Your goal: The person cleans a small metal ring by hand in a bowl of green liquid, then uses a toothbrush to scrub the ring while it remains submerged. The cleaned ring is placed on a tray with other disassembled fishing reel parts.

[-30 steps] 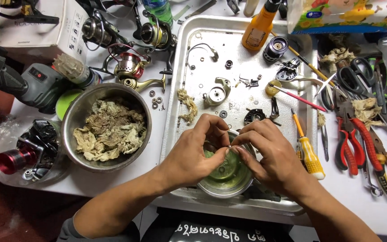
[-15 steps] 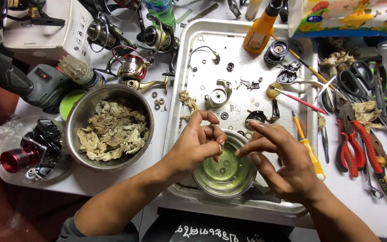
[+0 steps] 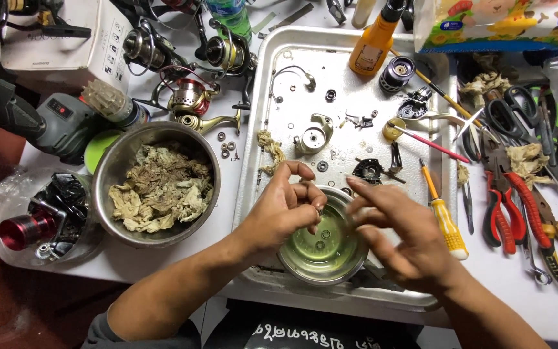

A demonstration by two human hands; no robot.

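My left hand (image 3: 285, 210) hovers over the left rim of a small steel bowl (image 3: 323, 240) of yellowish liquid, its fingertips pinched on a tiny metal part. My right hand (image 3: 398, 236) is over the bowl's right side, fingers spread and blurred, holding nothing that I can see. A few small parts lie at the bottom of the liquid. The bowl stands in the near end of a metal tray (image 3: 272, 136) strewn with fishing reel parts, among them a grey reel body piece (image 3: 313, 136) and a black spool (image 3: 396, 73).
A larger steel bowl (image 3: 156, 184) of dirty rags stands left of the tray. Fishing reels (image 3: 188, 97) and a power tool (image 3: 46, 119) lie at the back left. A yellow screwdriver (image 3: 444, 216), red pliers (image 3: 505, 194), scissors (image 3: 518, 116) and an orange bottle (image 3: 372, 42) are on the right.
Both hands have lifted out of the small bowl and drawn apart. The left now pinches a small part above the rim; the right has moved rightward with its fingers spread.
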